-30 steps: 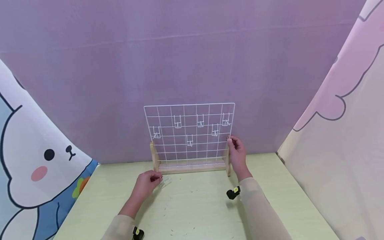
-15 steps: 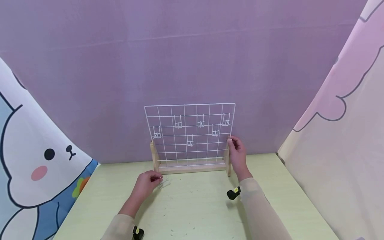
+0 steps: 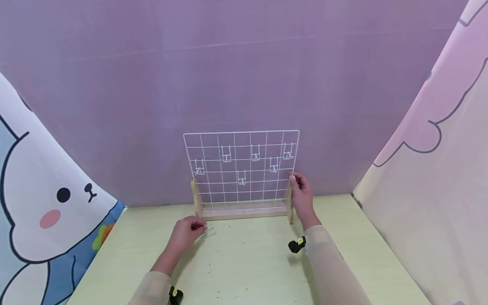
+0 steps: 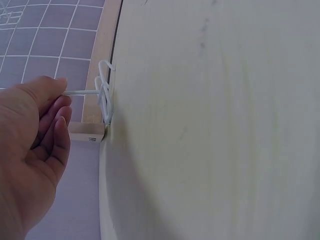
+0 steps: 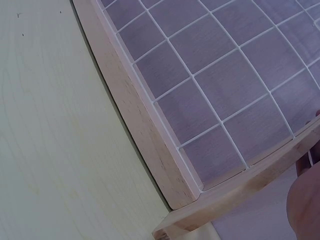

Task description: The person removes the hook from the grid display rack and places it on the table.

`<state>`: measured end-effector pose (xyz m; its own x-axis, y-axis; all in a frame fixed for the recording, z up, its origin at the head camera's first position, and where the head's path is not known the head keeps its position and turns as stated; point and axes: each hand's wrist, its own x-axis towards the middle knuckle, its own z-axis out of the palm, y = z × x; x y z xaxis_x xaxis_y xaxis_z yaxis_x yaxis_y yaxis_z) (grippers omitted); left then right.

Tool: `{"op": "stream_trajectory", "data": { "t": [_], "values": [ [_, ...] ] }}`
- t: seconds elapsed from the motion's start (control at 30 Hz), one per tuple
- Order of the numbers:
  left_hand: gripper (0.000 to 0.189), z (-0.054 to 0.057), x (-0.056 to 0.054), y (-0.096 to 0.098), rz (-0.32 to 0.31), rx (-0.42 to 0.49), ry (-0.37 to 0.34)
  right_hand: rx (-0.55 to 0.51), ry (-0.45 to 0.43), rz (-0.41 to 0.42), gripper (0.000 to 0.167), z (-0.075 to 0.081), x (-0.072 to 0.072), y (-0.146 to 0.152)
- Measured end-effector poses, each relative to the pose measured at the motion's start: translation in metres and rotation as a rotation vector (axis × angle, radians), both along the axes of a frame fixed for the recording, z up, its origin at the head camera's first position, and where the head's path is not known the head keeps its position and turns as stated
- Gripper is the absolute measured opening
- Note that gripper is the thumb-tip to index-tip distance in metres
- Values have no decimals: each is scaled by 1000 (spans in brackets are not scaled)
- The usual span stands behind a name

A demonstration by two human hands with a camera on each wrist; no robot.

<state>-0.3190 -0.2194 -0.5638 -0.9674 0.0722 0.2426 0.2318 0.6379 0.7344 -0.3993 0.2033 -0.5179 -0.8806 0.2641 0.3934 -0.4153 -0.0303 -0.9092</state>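
A white wire grid rack stands upright in a wooden stand at the back of the table. Several white wire hooks hang on it, one lower than the rest. Between thumb and fingertips, my left hand pinches another white wire hook in front of the stand's left end. Its bent end points away from the fingers in the left wrist view. My right hand grips the top of the stand's right side post; most of that hand is out of the right wrist view.
The pale wooden table has small dark specks scattered on it. A purple cloth backdrop rises behind the rack. Printed cloths with a cartoon animal and a pink cloud shape flank the table.
The hook in my left hand has turned slightly since the first frame. Both hands stay in place, and the rack has not moved.
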Motion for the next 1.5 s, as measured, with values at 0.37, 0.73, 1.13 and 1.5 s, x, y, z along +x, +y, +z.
{"op": "stream_trajectory", "data": {
  "t": [0.37, 0.73, 1.13, 1.5],
  "values": [
    [17, 10, -1, 2, -6, 22, 16, 7, 0, 1, 34, 3, 1, 0],
    [15, 33, -6, 7, 24, 93, 186, -10, -7, 7, 35, 3, 1, 1],
    [15, 82, -19, 11, 137, 275, 330, 10, -16, 5, 35, 3, 2, 0],
    [26, 105, -33, 14, 133, 349, 454, 4, -4, 17, 35, 2, 3, 0]
  ]
}}
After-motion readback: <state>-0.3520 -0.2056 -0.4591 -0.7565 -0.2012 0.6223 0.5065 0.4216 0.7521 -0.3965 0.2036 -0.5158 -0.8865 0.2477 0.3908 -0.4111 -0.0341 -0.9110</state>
